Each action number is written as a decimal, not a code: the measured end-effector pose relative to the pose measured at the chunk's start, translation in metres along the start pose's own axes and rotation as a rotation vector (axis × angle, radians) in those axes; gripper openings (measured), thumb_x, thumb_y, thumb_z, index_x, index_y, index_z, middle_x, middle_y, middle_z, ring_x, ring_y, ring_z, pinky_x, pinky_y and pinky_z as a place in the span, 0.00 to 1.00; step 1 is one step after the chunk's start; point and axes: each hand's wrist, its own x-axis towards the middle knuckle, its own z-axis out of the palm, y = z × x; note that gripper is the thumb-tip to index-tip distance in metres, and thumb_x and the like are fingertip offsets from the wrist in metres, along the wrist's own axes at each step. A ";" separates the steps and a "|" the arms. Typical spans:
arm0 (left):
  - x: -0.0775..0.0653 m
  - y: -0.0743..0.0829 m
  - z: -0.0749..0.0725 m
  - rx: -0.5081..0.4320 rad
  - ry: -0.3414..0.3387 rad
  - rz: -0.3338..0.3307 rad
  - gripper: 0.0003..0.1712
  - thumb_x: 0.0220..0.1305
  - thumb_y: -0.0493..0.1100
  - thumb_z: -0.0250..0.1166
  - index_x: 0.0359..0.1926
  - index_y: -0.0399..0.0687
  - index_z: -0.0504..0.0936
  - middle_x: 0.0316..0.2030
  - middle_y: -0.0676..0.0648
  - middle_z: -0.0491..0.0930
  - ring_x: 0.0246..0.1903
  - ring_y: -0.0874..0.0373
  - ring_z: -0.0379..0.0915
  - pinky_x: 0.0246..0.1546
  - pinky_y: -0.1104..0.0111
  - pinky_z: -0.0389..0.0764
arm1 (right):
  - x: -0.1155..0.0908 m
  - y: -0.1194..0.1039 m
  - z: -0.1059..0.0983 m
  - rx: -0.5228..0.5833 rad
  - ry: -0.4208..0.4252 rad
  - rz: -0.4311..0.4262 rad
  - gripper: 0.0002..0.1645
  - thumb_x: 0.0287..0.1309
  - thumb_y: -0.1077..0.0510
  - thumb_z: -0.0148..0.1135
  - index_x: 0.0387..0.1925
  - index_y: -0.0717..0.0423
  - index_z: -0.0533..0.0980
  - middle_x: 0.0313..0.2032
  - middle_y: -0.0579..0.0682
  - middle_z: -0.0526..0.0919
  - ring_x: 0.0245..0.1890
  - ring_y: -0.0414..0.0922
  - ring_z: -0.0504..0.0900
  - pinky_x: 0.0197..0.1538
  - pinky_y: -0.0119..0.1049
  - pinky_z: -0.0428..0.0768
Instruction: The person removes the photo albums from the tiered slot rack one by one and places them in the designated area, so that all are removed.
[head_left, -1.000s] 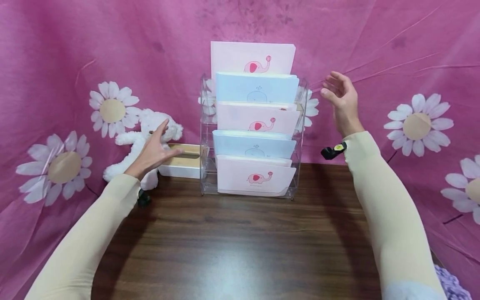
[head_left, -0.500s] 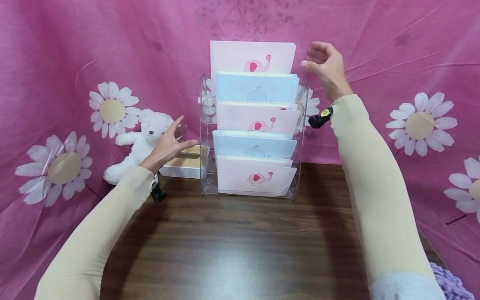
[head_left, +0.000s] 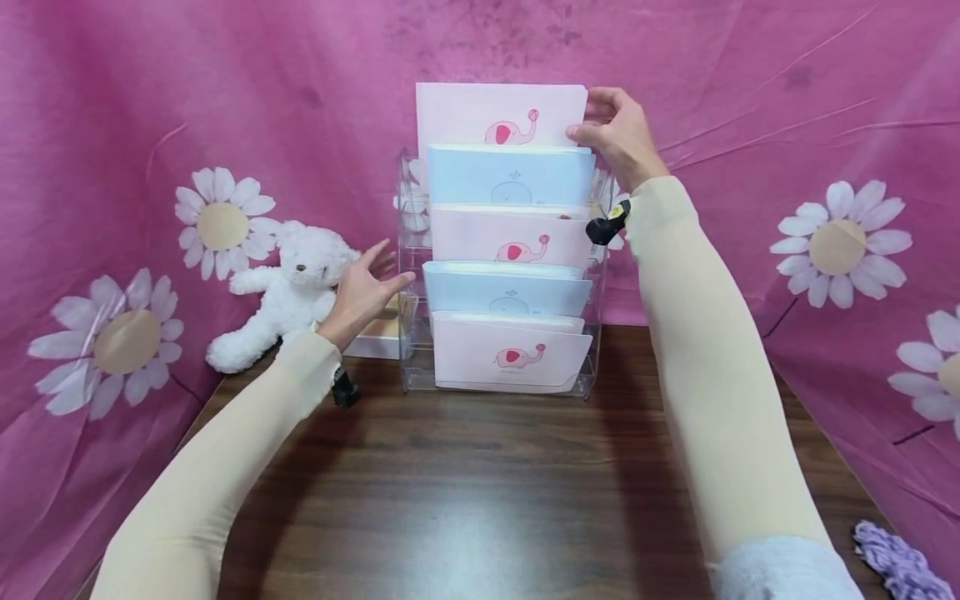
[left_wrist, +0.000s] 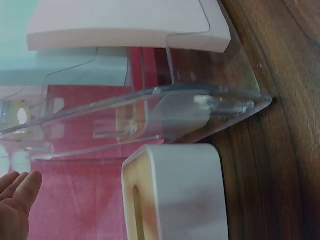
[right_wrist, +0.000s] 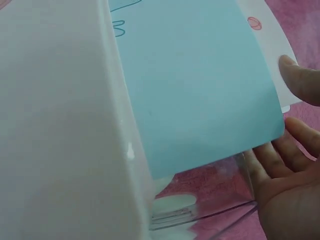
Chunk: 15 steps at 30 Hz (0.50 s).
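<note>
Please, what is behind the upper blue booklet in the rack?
A pink booklet stands behind the upper blue booklet. Its top shows above, with part of an elephant print. Its lower part is covered, so the rest cannot be seen.

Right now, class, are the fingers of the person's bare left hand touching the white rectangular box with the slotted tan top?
Apart. The left wrist view shows pink cloth in the gap between the left hand, fingers included, and the white box.

Homelike corner, pink daisy-print cloth [head_left: 750, 67], wood-grain tabletop [head_left: 465, 483], white teddy bear [head_left: 296, 292], clear paper rack [head_left: 414, 333]
</note>
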 end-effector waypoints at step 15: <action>-0.005 -0.003 0.004 0.065 0.041 -0.059 0.41 0.62 0.60 0.71 0.71 0.49 0.72 0.62 0.42 0.81 0.54 0.50 0.83 0.50 0.60 0.86 | -0.001 -0.011 0.021 -0.034 -0.006 0.031 0.20 0.52 0.66 0.75 0.44 0.47 0.78 0.40 0.42 0.80 0.42 0.40 0.81 0.50 0.37 0.82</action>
